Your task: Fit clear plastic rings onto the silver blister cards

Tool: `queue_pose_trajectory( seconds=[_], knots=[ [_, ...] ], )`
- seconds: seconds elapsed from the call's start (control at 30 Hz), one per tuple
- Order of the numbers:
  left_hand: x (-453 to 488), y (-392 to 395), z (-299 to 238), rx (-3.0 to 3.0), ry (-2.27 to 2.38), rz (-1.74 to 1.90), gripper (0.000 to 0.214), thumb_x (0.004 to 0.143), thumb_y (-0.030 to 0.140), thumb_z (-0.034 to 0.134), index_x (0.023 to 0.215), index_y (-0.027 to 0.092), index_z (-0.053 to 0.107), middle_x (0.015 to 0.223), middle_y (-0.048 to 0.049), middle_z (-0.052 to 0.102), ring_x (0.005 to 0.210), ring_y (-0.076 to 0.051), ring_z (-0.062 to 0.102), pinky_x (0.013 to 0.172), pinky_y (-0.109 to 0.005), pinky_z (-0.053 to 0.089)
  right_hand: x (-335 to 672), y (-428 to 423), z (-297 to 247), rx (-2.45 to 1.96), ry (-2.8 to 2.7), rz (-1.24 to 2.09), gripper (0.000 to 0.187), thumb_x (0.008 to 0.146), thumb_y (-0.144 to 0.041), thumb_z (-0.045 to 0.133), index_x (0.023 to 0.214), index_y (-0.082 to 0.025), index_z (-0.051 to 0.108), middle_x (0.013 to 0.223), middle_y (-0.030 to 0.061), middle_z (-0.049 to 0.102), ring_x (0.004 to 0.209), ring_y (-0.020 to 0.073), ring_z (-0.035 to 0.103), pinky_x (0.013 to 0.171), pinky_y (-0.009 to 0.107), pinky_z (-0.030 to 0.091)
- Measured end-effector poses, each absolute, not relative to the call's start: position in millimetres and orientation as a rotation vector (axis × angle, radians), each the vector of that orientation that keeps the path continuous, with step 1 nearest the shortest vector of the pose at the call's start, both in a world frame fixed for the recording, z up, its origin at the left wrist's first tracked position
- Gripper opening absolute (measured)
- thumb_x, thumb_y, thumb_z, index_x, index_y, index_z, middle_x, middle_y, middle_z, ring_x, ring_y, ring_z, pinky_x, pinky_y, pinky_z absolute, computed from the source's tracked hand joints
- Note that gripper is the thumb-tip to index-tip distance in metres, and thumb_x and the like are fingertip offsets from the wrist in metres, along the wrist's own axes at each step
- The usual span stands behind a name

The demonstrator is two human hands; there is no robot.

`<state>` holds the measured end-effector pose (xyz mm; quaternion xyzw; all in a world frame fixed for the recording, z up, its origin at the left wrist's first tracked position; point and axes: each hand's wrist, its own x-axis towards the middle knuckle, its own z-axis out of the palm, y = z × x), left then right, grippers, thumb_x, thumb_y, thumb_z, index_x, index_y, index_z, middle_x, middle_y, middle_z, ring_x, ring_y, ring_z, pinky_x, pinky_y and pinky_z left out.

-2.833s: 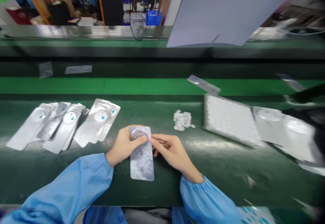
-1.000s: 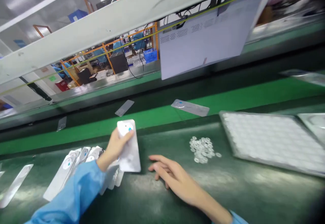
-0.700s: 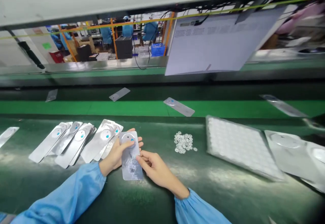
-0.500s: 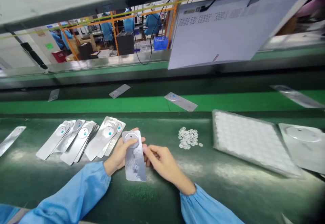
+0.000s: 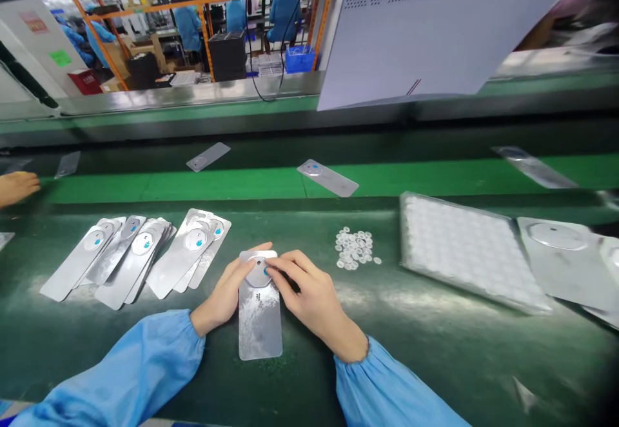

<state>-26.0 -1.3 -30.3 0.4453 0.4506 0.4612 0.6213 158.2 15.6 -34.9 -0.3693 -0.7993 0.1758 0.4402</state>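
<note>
A silver phone back cover [image 5: 261,330] with a round camera ring and small dark characters lies under both hands. My left hand [image 5: 227,291] grips its upper left edge, the thumb beside the ring. My right hand [image 5: 309,291] pinches a small blue tab [image 5: 265,271] at the ring's right side; the fingertips hide whatever else is there. Left of my hands, overlapping back covers [image 5: 123,285] lie in stacks, several showing blue tabs by their rings. To the right sits a loose pile of small clear round pieces [image 5: 354,248].
A clear tray of white round pieces [image 5: 464,246] stands on the right, beside more covers [image 5: 556,259]. Single covers [image 5: 329,178] lie along the green belt [image 5: 232,185] behind the bench. Another person's hand [image 5: 18,188] reaches in at the far left.
My right fingers have moved up onto the ring area, where a blue tab now shows. The held cover has straightened and come lower. A co-worker's hand has appeared at left; the view has tilted down.
</note>
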Motion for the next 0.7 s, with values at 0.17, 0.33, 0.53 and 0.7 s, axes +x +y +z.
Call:
queue_pose_trajectory(
  seconds=[0.17,0.33,0.53,0.7],
  knots=[
    [-26,-1,-31,1.041,1.021,1.046,0.051,0.103,0.051,0.05,0.141,0.02,0.064,0.142,-0.0086,0.065,0.131,-0.031,0.057,0.113,-0.039,0.039,158,14,-36,-0.933,-2.005,0.417,0.019,0.104,-0.022,0.054,0.106,-0.022,0.073,0.094,0.0061,0.071,0.079,0.0169,0.069,0.067,0.027,0.055],
    [-25,-2,-28,1.079,1.033,1.043,0.054,0.103,0.055,0.046,0.139,0.02,0.065,0.133,-0.0083,0.07,0.123,-0.029,0.06,0.108,-0.038,0.041,157,14,-35,-0.949,-2.015,0.442,0.017,0.105,-0.021,0.053,0.101,-0.021,0.07,0.093,0.0056,0.07,0.077,0.0167,0.068,0.066,0.027,0.053],
    [-21,-2,-23,1.041,1.068,1.039,0.058,0.102,0.061,0.044,0.136,0.019,0.066,0.122,-0.0089,0.074,0.11,-0.028,0.065,0.101,-0.038,0.045,156,12,-34,-0.973,-2.026,0.455,0.019,0.105,-0.022,0.049,0.098,-0.021,0.066,0.094,0.0059,0.069,0.078,0.0164,0.066,0.064,0.026,0.05],
    [-19,-2,-20,1.019,1.204,1.115,0.053,0.099,0.06,0.05,0.129,0.022,0.07,0.122,-0.0066,0.073,0.11,-0.025,0.064,0.098,-0.033,0.047,149,10,-31,-0.898,-1.814,0.776,0.016,0.104,-0.023,0.052,0.092,-0.02,0.064,0.089,0.005,0.064,0.078,0.017,0.061,0.069,0.028,0.05]
  ],
)
